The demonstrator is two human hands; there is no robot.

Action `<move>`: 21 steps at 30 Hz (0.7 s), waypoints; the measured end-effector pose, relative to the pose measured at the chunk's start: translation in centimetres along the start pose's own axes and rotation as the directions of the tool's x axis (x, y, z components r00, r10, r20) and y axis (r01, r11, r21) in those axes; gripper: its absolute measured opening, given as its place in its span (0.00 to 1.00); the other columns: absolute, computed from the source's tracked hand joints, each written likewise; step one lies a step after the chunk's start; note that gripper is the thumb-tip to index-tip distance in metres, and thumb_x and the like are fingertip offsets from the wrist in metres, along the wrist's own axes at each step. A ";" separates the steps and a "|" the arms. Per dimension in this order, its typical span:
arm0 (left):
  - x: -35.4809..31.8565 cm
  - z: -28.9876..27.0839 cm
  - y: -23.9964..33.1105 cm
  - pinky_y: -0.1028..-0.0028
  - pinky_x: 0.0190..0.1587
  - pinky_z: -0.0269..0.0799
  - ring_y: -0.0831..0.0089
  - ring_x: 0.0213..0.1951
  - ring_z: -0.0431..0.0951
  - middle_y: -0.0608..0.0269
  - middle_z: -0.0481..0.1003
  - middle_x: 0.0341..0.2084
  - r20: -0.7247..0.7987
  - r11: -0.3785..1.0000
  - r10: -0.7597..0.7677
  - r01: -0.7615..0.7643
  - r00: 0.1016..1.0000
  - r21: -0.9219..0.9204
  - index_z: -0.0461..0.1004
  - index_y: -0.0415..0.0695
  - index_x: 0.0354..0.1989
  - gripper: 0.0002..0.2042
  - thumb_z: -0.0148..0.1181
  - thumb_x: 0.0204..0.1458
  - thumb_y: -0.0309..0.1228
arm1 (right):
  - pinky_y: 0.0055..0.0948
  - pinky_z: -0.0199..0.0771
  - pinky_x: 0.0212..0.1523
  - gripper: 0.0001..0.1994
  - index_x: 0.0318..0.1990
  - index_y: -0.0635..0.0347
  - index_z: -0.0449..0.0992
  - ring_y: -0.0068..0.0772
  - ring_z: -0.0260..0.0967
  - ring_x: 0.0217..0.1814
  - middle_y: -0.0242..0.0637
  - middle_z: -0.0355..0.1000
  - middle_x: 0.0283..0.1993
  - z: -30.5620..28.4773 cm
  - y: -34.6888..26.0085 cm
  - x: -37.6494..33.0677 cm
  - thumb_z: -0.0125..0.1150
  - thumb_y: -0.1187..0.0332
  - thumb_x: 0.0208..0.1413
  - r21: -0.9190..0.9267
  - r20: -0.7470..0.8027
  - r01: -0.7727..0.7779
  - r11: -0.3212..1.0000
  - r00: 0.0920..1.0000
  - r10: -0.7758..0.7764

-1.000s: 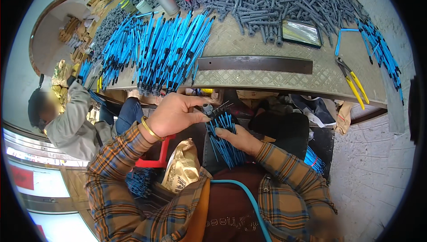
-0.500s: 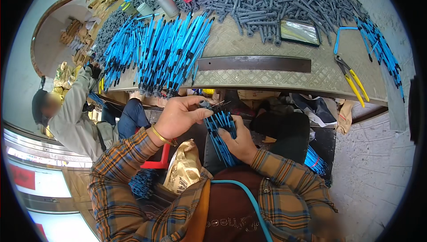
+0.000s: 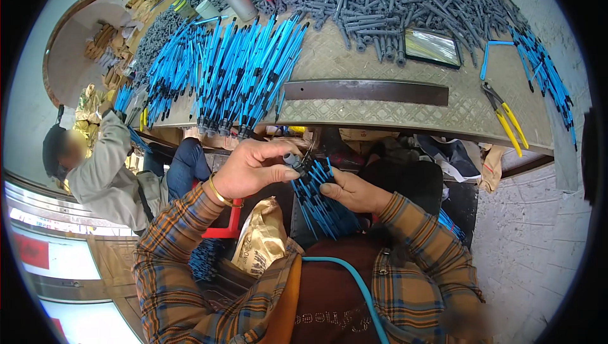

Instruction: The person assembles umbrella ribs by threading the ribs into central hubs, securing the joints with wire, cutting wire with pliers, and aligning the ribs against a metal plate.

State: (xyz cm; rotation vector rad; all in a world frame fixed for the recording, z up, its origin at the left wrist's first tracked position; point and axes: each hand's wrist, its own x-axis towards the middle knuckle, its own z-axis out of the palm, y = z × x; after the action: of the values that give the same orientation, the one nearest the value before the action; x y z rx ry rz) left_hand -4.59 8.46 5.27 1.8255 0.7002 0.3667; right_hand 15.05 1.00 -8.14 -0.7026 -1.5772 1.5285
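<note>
My left hand (image 3: 247, 170), with a gold bangle at its wrist, pinches a short grey ribbed plastic sleeve (image 3: 292, 159) between thumb and forefinger. That sleeve is at the upper end of a bundle of thin blue rods (image 3: 315, 206) with black parts. Around the bundle's right side, my right hand (image 3: 358, 193) is closed, its thumb lying across the rods. The bundle slants over my lap, below the table's near edge. Whether the sleeve sits on one of the rod ends cannot be made out.
On the metal table (image 3: 373, 113) lie many blue rods (image 3: 247, 72), a heap of grey sleeves (image 3: 380, 12), a flat dark metal bar (image 3: 367, 92), yellow-handled pliers (image 3: 503, 119) and a glossy rectangular case (image 3: 432, 47). A golden sack (image 3: 261, 236) stands by my left forearm. Another person (image 3: 104, 167) sits at left.
The sleeve in my left hand has moved slightly down, close against the rod ends. My right hand has shifted a little right and its thumb has moved. The person at left has moved an arm.
</note>
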 end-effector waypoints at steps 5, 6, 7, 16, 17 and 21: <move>0.2 0.5 1.7 0.84 0.31 0.67 0.84 0.29 0.70 0.68 0.73 0.28 -0.003 0.951 0.117 -0.111 0.993 0.287 0.71 0.34 0.45 0.15 0.60 0.47 0.20 | 0.34 0.67 0.40 0.21 0.44 0.64 0.59 0.45 0.69 0.37 0.50 0.67 0.35 1.3 -0.1 -0.2 0.44 0.52 0.60 -0.116 -0.175 0.001 0.993 0.984 -0.022; 0.3 0.7 1.9 0.84 0.31 0.67 0.85 0.29 0.70 0.68 0.73 0.28 -0.015 0.927 0.146 -0.132 0.989 0.351 0.71 0.35 0.45 0.15 0.59 0.48 0.20 | 0.34 0.67 0.40 0.21 0.44 0.64 0.59 0.45 0.69 0.37 0.50 0.67 0.35 1.4 -0.2 -0.2 0.44 0.52 0.60 -0.117 -0.174 0.003 0.993 0.985 -0.023; 0.3 0.7 1.9 0.84 0.31 0.67 0.85 0.29 0.70 0.68 0.73 0.28 -0.016 0.926 0.148 -0.133 0.989 0.352 0.71 0.35 0.45 0.15 0.59 0.48 0.20 | 0.35 0.67 0.39 0.20 0.43 0.64 0.59 0.45 0.69 0.37 0.50 0.67 0.34 1.4 -0.3 -0.3 0.44 0.52 0.60 -0.118 -0.193 -0.018 0.993 0.981 -0.005; 0.5 1.1 1.7 0.84 0.35 0.68 0.87 0.32 0.70 0.69 0.74 0.30 -0.032 0.980 -0.197 0.198 0.980 0.037 0.70 0.36 0.47 0.14 0.56 0.50 0.18 | 0.37 0.67 0.36 0.19 0.40 0.65 0.57 0.49 0.69 0.34 0.53 0.67 0.31 1.9 -2.1 -1.0 0.45 0.54 0.60 -0.183 -0.260 -0.116 0.976 0.963 0.066; 0.5 1.2 1.8 0.84 0.36 0.69 0.87 0.33 0.70 0.69 0.74 0.31 -0.033 0.979 -0.199 0.200 0.979 0.030 0.71 0.36 0.47 0.14 0.55 0.50 0.18 | 0.37 0.68 0.35 0.19 0.39 0.65 0.57 0.49 0.69 0.34 0.53 0.67 0.30 1.9 -2.1 -1.0 0.45 0.54 0.60 -0.186 -0.262 -0.129 0.974 0.962 0.077; 0.3 1.7 2.2 0.83 0.38 0.69 0.86 0.35 0.70 0.68 0.74 0.32 -0.045 0.979 -0.159 0.163 0.986 0.118 0.71 0.36 0.45 0.14 0.57 0.49 0.18 | 0.29 0.67 0.37 0.22 0.46 0.63 0.59 0.29 0.65 0.33 0.40 0.66 0.31 2.5 -1.6 -1.3 0.46 0.50 0.59 -0.184 -0.271 -0.142 0.973 0.959 0.089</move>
State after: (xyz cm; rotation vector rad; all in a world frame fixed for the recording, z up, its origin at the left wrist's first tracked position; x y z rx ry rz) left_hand -2.78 6.85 6.63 1.8648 0.9056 0.2539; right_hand 13.89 -1.60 -6.61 -1.0831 -1.5234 1.3048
